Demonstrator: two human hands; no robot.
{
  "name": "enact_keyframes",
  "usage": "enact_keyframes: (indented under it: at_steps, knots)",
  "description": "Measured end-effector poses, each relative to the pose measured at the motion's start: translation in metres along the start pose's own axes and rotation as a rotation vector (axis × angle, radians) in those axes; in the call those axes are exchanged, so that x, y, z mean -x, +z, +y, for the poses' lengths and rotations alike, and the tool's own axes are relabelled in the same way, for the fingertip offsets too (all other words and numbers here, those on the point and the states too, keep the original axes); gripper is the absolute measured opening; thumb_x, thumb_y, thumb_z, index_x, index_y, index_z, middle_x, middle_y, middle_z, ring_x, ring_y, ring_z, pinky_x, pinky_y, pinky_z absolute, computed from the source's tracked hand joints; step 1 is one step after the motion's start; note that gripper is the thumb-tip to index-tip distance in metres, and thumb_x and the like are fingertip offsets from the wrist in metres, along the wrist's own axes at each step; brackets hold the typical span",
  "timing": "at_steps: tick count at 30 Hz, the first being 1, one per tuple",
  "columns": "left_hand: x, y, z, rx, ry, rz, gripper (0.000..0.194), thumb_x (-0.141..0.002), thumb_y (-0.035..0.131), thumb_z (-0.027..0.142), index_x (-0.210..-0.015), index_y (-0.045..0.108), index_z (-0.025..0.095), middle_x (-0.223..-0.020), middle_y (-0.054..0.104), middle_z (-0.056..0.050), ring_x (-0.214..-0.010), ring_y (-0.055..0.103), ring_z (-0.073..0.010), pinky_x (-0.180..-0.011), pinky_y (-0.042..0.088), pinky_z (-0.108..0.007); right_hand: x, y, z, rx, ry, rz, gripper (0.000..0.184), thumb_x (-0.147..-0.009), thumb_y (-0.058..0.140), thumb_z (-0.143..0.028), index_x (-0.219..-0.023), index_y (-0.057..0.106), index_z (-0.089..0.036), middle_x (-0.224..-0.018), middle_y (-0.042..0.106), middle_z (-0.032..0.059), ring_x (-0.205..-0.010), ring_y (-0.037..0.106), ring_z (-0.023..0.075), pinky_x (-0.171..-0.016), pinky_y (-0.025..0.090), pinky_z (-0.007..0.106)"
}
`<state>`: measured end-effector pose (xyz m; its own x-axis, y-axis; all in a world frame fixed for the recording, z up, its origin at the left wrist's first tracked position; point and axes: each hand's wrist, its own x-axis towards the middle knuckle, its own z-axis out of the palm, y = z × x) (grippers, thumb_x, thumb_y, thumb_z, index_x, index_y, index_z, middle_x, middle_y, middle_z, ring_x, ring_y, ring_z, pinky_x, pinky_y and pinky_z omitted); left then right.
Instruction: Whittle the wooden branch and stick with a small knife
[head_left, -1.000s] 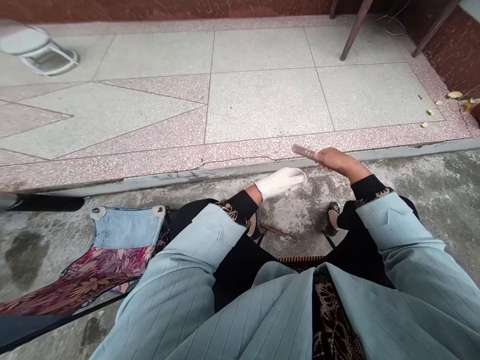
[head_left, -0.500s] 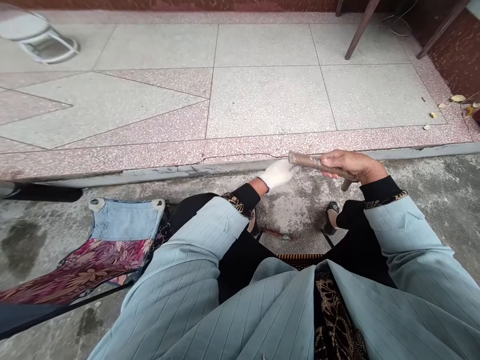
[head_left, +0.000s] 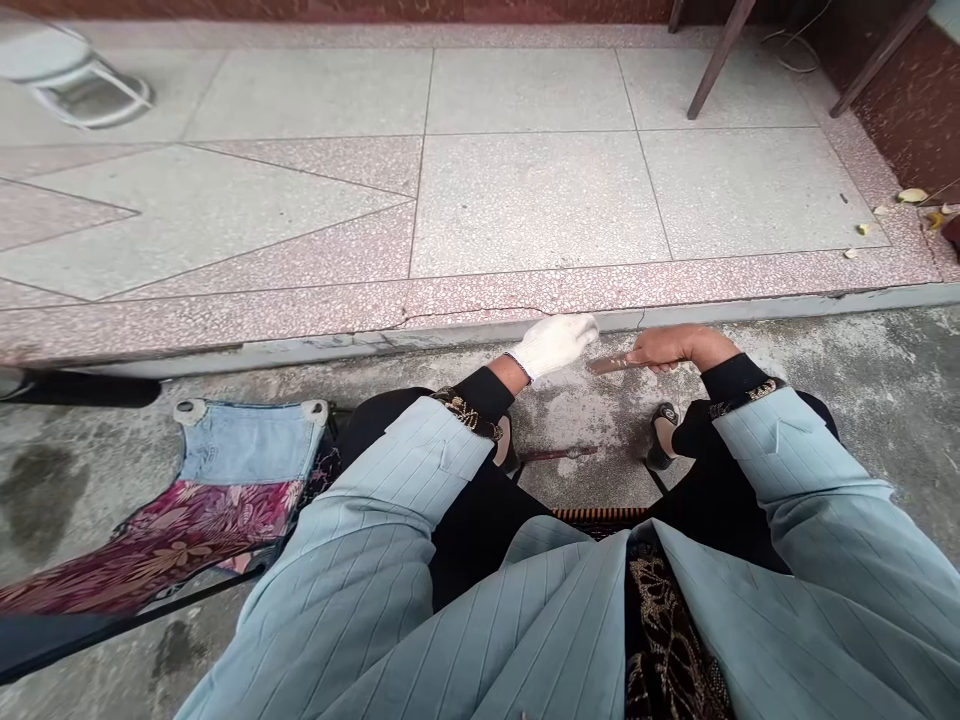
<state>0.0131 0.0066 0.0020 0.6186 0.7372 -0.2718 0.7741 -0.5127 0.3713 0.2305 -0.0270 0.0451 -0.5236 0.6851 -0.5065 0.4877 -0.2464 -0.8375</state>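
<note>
In the head view, my left hand wears a white knit glove. Its fingers are curled closed near the edge of the raised floor; whatever they may hold is hidden. My right hand, bare, grips a brown rod-shaped tool. The tool's end points left, toward the gloved hand and just below it, with a small gap between them. Most of its length is covered by my right fingers. On the ground between my feet lies a thin reddish stick-like thing.
A raised tiled floor with a step edge runs ahead. To my left stands a folding chair of denim and floral cloth. A white stool is at far left; wooden legs and fallen yellowish leaves are at right.
My right hand has turned over and drawn the tool lower, apart from the gloved hand; less of the tool shows. My left hand's fingers are more curled, in nearly the same place.
</note>
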Motion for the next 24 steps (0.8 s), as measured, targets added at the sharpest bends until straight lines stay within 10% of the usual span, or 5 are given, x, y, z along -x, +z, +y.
enact_keyframes:
  at_steps: [10,15,20,24]
  knots:
    - [0.011,0.01,0.009,0.469,0.199,-0.119,0.037,-0.103,0.041,0.04,-0.098,0.069,0.017,-0.086,0.07,-0.003,-0.075,0.062,-0.0173,-0.074,0.049,-0.028,0.005,-0.032,0.013,-0.339,-0.012,0.289,0.047,-0.094,0.073,-0.06,-0.083,0.058,-0.017,-0.062,0.059,0.0029,-0.049,0.048,0.0113,-0.047,0.042,0.025]
    - [0.004,0.02,0.006,0.327,0.216,-0.097,0.034,-0.105,0.042,0.037,-0.097,0.069,0.017,-0.095,0.074,-0.005,-0.084,0.066,-0.0191,-0.081,0.05,-0.029,0.025,-0.033,0.011,-0.308,-0.16,0.042,0.068,-0.076,0.082,-0.078,-0.083,0.064,-0.013,-0.067,0.061,0.0029,-0.054,0.051,0.0111,-0.05,0.043,0.025]
    - [0.0,0.011,-0.003,0.147,0.131,-0.016,0.03,-0.106,0.046,0.03,-0.114,0.071,0.018,-0.111,0.077,-0.009,-0.101,0.071,-0.0224,-0.091,0.051,-0.03,0.03,-0.023,0.007,0.048,-0.059,-0.326,0.061,-0.092,0.069,-0.075,-0.077,0.063,-0.016,-0.065,0.059,-0.0005,-0.056,0.051,0.0108,-0.057,0.043,0.026]
    - [0.007,-0.005,0.0,0.065,0.1,0.0,0.037,-0.109,0.04,0.035,-0.12,0.072,0.018,-0.108,0.077,-0.009,-0.105,0.072,-0.0247,-0.091,0.05,-0.031,0.02,-0.011,0.011,0.345,0.087,-0.35,0.056,-0.097,0.066,-0.067,-0.07,0.061,-0.018,-0.061,0.06,0.0023,-0.056,0.052,0.0139,-0.058,0.039,0.029]
